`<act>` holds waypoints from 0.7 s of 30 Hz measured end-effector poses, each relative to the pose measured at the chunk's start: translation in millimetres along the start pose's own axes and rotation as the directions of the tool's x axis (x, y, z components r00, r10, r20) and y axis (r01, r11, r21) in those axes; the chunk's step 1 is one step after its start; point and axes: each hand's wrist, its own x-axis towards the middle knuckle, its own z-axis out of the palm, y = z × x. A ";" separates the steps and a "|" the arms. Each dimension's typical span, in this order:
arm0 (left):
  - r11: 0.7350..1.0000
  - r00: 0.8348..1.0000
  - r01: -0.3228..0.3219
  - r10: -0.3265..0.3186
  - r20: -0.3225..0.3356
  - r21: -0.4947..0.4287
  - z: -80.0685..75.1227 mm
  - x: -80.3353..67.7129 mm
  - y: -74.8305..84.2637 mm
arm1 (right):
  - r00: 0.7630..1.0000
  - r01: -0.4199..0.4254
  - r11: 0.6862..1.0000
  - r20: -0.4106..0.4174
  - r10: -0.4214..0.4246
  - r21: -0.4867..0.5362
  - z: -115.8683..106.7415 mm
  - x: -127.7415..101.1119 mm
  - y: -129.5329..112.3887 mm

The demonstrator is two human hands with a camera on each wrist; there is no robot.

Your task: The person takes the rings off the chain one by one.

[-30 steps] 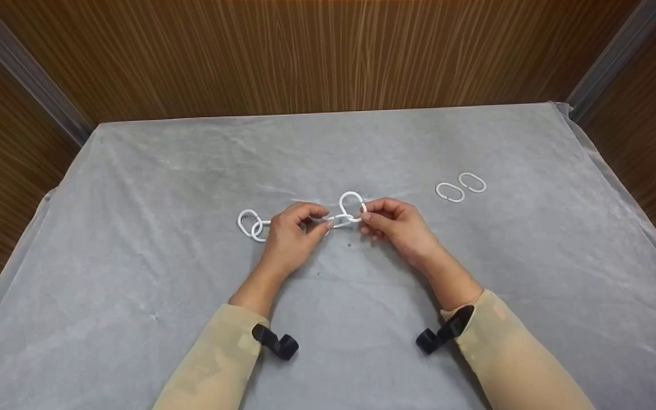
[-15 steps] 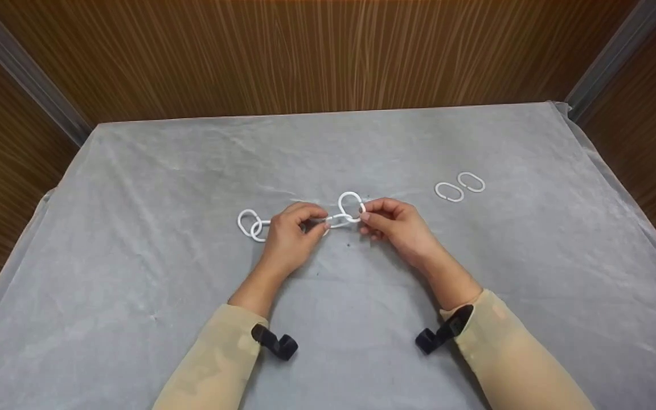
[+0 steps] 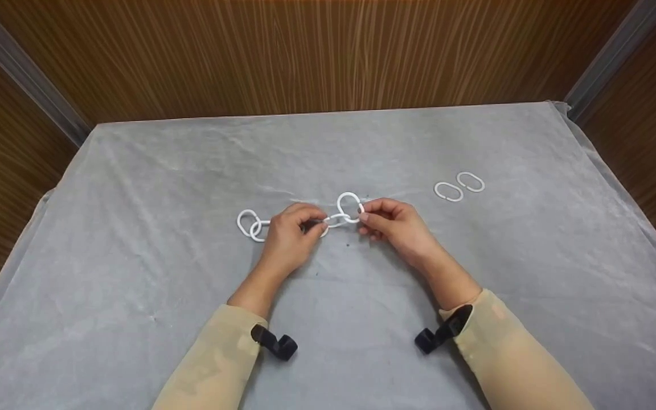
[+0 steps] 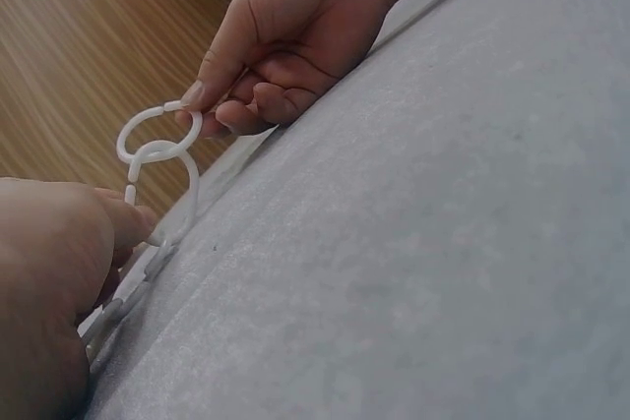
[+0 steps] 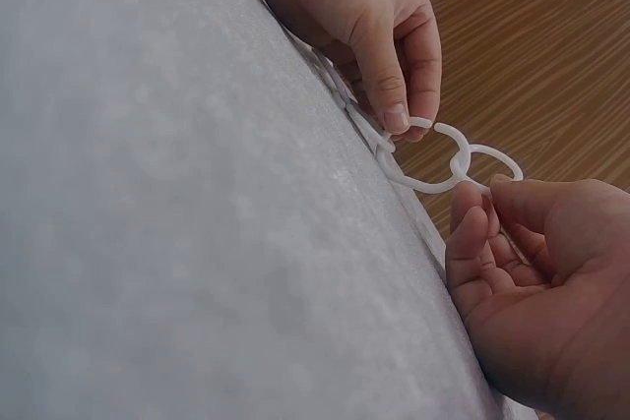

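White oval plastic rings, each with a small gap, are linked into a chain across the middle of the cloth. My right hand [image 3: 402, 228] pinches the end ring [image 3: 339, 203] between thumb and fingers, and that ring stands tilted up. Looped through it is a second ring [image 5: 423, 186], which my left hand [image 3: 291, 236] pinches near its other end. In the right wrist view this second ring's gap shows close beside the left fingertips. Beyond the left hand, more of the chain shows, finishing in a last ring [image 3: 238, 223]. The chain's middle is hidden under that hand.
Two loose white rings, a nearer one [image 3: 436, 191] and a farther one [image 3: 459, 181], lie side by side to the right of the hands. Grey cloth [image 3: 151, 273] covers the table. A wood-grain panel [image 3: 328, 57] stands behind its far edge.
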 end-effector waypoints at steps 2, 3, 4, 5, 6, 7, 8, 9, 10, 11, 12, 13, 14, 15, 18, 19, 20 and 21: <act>1.000 1.000 -0.001 0.001 -0.003 0.007 0.0 0.2 -0.1 | 1.000 0.000 1.000 0.000 0.000 -0.002 0.0 0.1 -0.1; 1.000 1.000 0.000 0.000 -0.003 0.011 0.0 0.2 -0.1 | 1.000 0.000 1.000 0.000 0.000 -0.004 0.0 0.2 -0.1; 1.000 1.000 0.000 0.000 -0.005 0.012 0.1 0.2 0.2 | 1.000 -0.001 1.000 -0.001 0.001 -0.004 0.1 0.1 -0.2; 1.000 1.000 0.000 0.000 -0.006 0.012 0.1 0.2 0.5 | 1.000 -0.001 1.000 -0.002 0.001 -0.005 0.0 0.2 -0.3; 1.000 1.000 -0.001 0.001 -0.008 0.010 -0.1 0.1 1.0 | 1.000 -0.003 1.000 -0.002 0.003 -0.004 0.1 0.2 -0.4; 1.000 1.000 -0.003 0.003 -0.009 0.008 -0.1 -0.1 1.1 | 1.000 -0.005 1.000 -0.003 0.005 -0.002 0.0 0.1 -0.5; 1.000 1.000 -0.006 0.006 -0.010 0.007 -0.3 -0.4 1.4 | 1.000 -0.007 1.000 -0.004 0.007 0.000 0.1 0.1 -0.5; 1.000 1.000 -0.012 0.012 -0.012 0.004 -0.4 -0.5 1.7 | 1.000 -0.009 1.000 -0.004 0.009 0.003 0.2 0.0 -0.7; 1.000 1.000 -0.019 0.019 -0.013 -0.001 -0.7 -0.6 2.1 | 1.000 -0.010 1.000 -0.005 0.010 0.007 0.2 -0.1 -0.8; 1.000 1.000 -0.027 0.027 -0.015 -0.004 -1.0 -0.8 2.5 | 1.000 -0.011 1.000 -0.005 0.011 0.011 0.3 -0.2 -0.9; 0.999 0.999 -0.034 0.034 -0.017 -0.006 -1.3 -0.8 2.8 | 1.000 -0.012 1.000 -0.005 0.012 0.016 0.4 -0.2 -1.2; 0.999 0.999 -0.040 0.039 -0.019 -0.008 -1.5 -0.9 2.9 | 1.000 -0.013 1.000 -0.005 0.013 0.020 0.4 -0.3 -1.2; 0.999 0.999 -0.045 0.045 -0.020 -0.010 -1.8 -0.9 3.2 | 1.000 -0.014 1.000 -0.006 0.014 0.025 0.5 -0.3 -1.2; 0.999 0.999 -0.049 0.049 -0.022 -0.012 -2.0 -0.8 3.3 | 1.000 -0.015 1.000 -0.005 0.015 0.027 0.4 -0.4 -1.5; 0.998 0.998 -0.057 0.056 -0.024 -0.011 -2.3 -0.8 3.4 | 1.000 -0.020 0.999 -0.004 0.020 0.038 0.6 -0.2 -1.4; 0.998 0.998 -0.058 0.058 -0.024 -0.011 -2.3 -0.8 3.5 | 1.000 -0.023 0.999 -0.003 0.023 0.041 0.5 -0.2 -1.3; 0.998 0.998 -0.060 0.060 -0.025 -0.012 -2.3 -0.6 3.8 | 1.000 -0.024 0.999 -0.002 0.024 0.043 0.5 0.0 -1.3; 0.998 0.998 -0.062 0.061 -0.025 -0.014 -2.3 -0.4 4.0 | 1.000 -0.026 0.999 0.002 0.025 0.043 0.4 0.1 -1.5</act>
